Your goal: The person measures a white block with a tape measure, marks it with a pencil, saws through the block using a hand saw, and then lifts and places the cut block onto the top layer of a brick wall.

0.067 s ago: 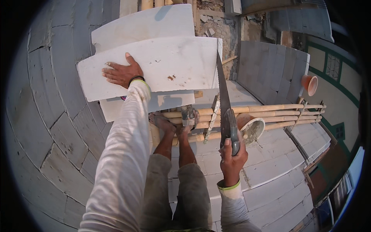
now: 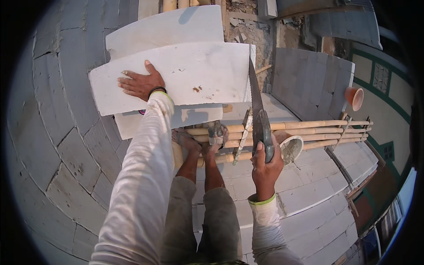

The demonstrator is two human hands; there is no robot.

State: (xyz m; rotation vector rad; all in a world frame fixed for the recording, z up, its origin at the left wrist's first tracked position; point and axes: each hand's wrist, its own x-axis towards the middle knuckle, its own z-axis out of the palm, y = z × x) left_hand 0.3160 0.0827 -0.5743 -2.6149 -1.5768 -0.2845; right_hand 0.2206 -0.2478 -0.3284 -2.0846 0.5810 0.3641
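My left hand (image 2: 142,82) lies flat with spread fingers on the left part of a white lightweight concrete block (image 2: 207,70). A few small pits mark the block's face. My right hand (image 2: 267,170) is wrapped round the dark handle of a handsaw (image 2: 256,95), thumb along the grip. The long toothed blade rests at the block's right end, its tip reaching past the far edge. A thin strip of the block shows to the right of the blade. Another white block (image 2: 172,28) lies behind this one, and part of a further block (image 2: 194,115) shows under its near edge.
Bamboo poles (image 2: 318,124) run to the right near my feet, with a mortar-smeared bucket (image 2: 292,149) beside them. A grey block wall (image 2: 39,115) rises at the left. An orange bucket (image 2: 354,97) is by the wall at right. A trowel-like tool (image 2: 216,132) lies between my feet.
My right hand has pushed the saw a little away from me, so more of its tip shows beyond the block's far edge. My left hand stays on the block.
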